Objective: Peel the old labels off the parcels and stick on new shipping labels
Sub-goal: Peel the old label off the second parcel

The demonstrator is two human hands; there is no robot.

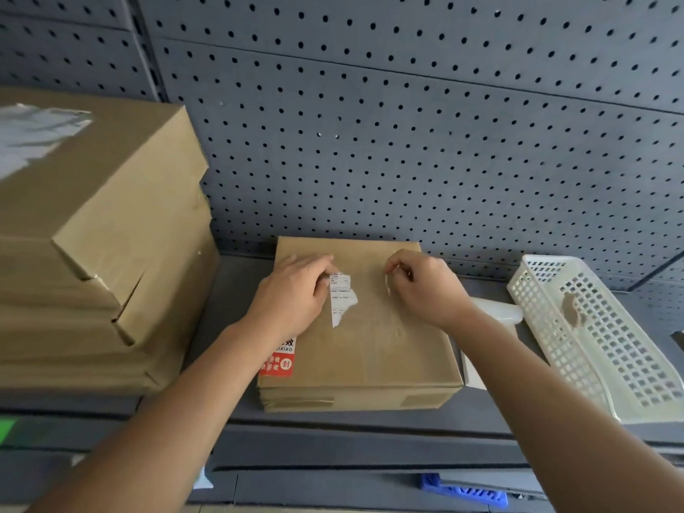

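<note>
A flat brown cardboard parcel (374,342) lies on the grey shelf in front of me. A torn remnant of the old white label (342,296) is stuck on its top, left of centre. My left hand (296,290) lies on the parcel with its fingertips at the remnant's upper edge. My right hand (422,285) hovers over the parcel's top right and pinches a thin curled strip of peeled label (388,285). A red and white seal sticker (279,359) sits at the parcel's near left corner.
A stack of larger cardboard boxes (92,235) fills the left side. A white plastic mesh basket (599,335) stands at the right, with a white object (496,311) beside it. Grey pegboard (407,124) forms the back wall. A blue item (462,490) lies on the lower shelf.
</note>
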